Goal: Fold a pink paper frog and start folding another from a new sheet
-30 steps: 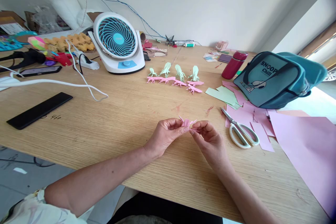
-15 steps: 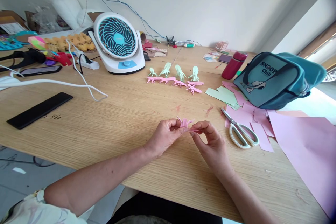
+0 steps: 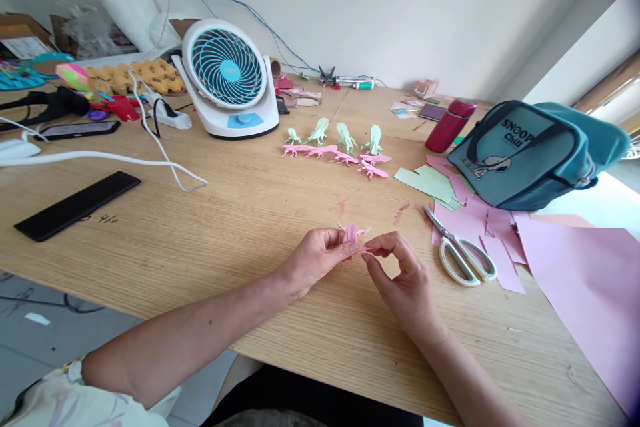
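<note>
Left hand [image 3: 314, 259] was closed to a narrow pinch, thumb on the near side and bent fingers behind, holding a small pink folded-paper piece with thin pointed projections [image 3: 351, 233]. Right hand [image 3: 407, 287] had thumb and index fingertips brought close together on the narrow near-right end of that same piece; a rounded gap showed between thumb and index behind the tips. Other right fingers were curled, partly hidden.

Pink piece sat between the two hands, at the left fingertips and just left of the right ones, above the light wood-grain table [image 3: 210, 247]. Fold details were too small to read.

Right of the right hand: metal scissors with white-and-grey loop handles [image 3: 449, 235], blades pointing far left, lying near cut pink paper rectangles [image 3: 505, 263]. Pale green paper strips [image 3: 423, 185] lay farther off, beside a teal fabric bag with a cartoon dog print [image 3: 535, 160]. Large pink paper sheet [image 3: 575, 280] was at near right.

Beyond the hands, well apart from them, pink folded-paper insect figures [image 3: 345, 159] stood in a row, with pale green folded-paper insect figures [image 3: 345, 139] just behind.
</note>
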`<state>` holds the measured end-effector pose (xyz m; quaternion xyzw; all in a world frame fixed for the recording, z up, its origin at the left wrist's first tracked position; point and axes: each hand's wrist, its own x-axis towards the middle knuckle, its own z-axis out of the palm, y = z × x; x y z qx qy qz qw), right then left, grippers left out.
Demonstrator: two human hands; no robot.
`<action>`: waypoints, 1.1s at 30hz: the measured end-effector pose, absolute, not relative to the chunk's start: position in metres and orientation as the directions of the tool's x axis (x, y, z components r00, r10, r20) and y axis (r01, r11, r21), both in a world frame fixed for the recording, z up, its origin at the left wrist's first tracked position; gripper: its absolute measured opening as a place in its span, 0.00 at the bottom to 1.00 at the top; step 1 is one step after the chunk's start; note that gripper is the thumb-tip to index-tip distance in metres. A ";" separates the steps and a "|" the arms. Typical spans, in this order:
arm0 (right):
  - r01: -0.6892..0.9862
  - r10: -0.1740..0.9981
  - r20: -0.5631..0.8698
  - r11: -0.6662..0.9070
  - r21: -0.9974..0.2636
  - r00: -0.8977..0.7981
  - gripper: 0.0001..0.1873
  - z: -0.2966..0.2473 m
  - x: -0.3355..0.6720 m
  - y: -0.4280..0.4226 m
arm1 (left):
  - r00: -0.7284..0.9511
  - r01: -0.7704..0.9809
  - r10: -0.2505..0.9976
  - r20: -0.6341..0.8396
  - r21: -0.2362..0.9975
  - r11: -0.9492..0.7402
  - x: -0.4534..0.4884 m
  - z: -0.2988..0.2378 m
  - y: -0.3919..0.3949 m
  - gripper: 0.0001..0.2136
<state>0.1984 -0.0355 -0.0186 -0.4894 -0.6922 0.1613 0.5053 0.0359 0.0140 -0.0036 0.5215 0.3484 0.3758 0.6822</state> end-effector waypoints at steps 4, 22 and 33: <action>0.518 0.828 0.560 0.488 -0.702 -0.021 0.06 -0.016 0.198 -0.035 | 0.504 -0.171 0.853 -0.134 0.953 0.251 0.034 -0.003 0.015 0.17; 0.656 0.741 0.642 0.585 -0.476 -0.195 0.11 -0.016 0.207 -0.036 | 0.628 -0.025 0.741 -0.239 0.945 0.325 0.032 -0.005 0.014 0.27; 0.723 0.723 0.672 0.549 -0.419 -0.160 0.07 -0.016 0.210 -0.038 | 0.670 0.364 0.712 -0.209 0.929 -0.070 0.019 0.009 0.016 0.30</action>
